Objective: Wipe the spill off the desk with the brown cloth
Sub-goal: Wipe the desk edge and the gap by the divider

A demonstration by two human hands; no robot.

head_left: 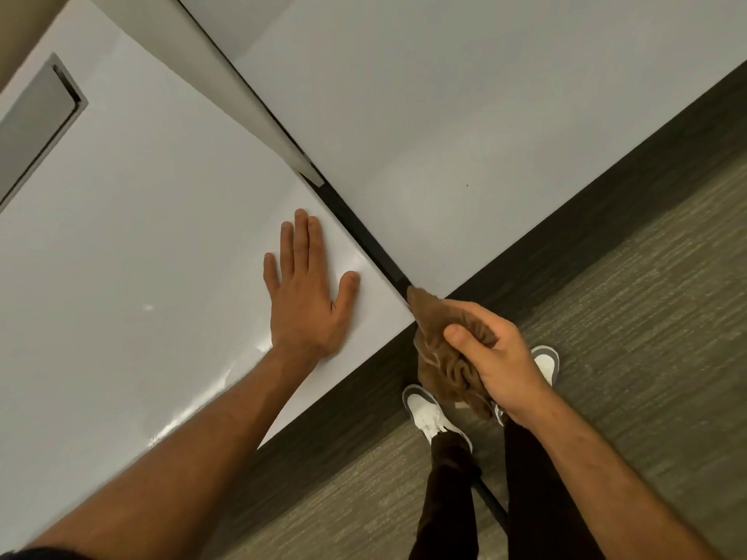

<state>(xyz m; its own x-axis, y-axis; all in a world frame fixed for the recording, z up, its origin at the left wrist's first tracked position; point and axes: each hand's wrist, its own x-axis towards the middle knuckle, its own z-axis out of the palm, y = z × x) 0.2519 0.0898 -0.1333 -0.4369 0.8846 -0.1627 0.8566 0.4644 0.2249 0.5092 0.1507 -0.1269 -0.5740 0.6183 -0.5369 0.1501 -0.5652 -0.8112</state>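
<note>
My left hand (306, 293) lies flat, fingers straight, on the white desk (141, 244) near its front right corner. My right hand (495, 359) grips the bunched brown cloth (442, 357) just off that corner, over the floor. The cloth's top tip touches the desk corner by the dark gap. Wet streaks of the spill (202, 402) glisten on the desk along my left forearm, near the front edge. A small wet spot (148, 307) shines farther left.
A second white desk (465, 135) adjoins on the right, split off by a dark gap (359, 232). A grey cable hatch (38, 123) sits at the far left. Below are carpet (646, 317) and my white shoes (428, 412).
</note>
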